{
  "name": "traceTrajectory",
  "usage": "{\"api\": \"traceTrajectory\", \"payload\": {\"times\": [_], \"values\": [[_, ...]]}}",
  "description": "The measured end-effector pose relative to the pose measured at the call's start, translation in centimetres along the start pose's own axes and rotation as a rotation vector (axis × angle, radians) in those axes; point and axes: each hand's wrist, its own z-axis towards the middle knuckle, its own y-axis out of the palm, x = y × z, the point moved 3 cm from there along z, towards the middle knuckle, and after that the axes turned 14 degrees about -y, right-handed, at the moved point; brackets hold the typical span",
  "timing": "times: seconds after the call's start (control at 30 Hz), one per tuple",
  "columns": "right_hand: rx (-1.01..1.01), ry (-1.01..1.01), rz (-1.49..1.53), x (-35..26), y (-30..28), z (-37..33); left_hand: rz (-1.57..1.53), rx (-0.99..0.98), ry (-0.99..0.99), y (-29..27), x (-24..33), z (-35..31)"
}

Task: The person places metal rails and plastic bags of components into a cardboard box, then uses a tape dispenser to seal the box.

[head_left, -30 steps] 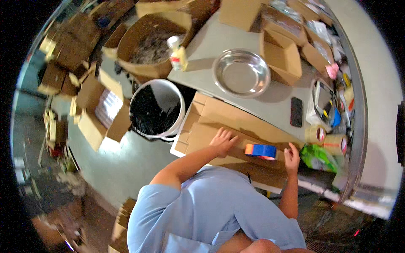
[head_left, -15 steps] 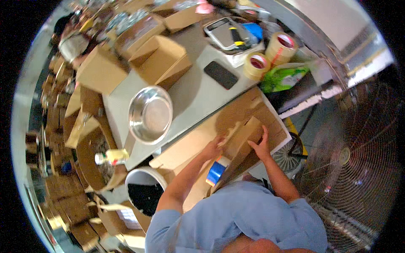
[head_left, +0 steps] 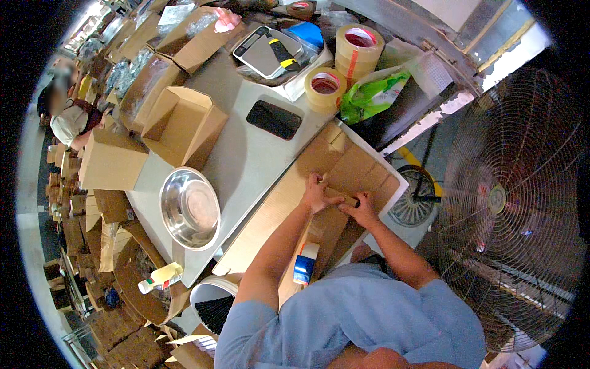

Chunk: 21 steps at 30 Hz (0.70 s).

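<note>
A brown cardboard box (head_left: 332,232), partly folded, lies in front of me on a larger cardboard sheet (head_left: 270,222). My left hand (head_left: 321,197) grips its far end, fingers bent and thumb stretched toward the right. Close beside it, my right hand (head_left: 362,211) holds the box's edge between thumb and fingers. A small dark gap shows in the cardboard between the two hands. Nearer my body, a tape dispenser (head_left: 304,265) with a blue side rests on the box. The undersides of my fingers are hidden.
A steel bowl (head_left: 190,208), a phone (head_left: 274,120) and an open carton (head_left: 184,126) stand on the grey table (head_left: 236,166). Tape rolls (head_left: 359,52) stand at the back. A large fan (head_left: 496,200) is at right, a white bucket (head_left: 212,292) at left. Another person (head_left: 70,120) is far left.
Both hands have come closer together at the box's far end; the right hand has left the upright side. The raised cardboard there now lies flatter. The whole view has shifted.
</note>
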Motion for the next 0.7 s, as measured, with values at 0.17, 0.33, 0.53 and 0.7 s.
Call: {"api": "traceTrajectory", "payload": {"times": [0.17,0.33,0.53,0.7], "values": [[-0.155,-0.023,0.050,-0.1,-0.8,1.5,-0.007,0.016,-0.081,-0.1,-0.1,0.3],[0.002,0.192,0.542,-1.0,-1.0,1.6,-0.245,-0.011,-0.219,0.6,-0.7,0.5],[-0.183,-0.551,-0.013,-5.1,-1.3,1.4,-0.470,-0.408,-0.243,4.1,-3.5,-0.2],[-1.163,-1.016,0.135,-16.4,3.5,-3.2,-0.438,-0.520,-0.249,2.6,-1.4,0.3]]}}
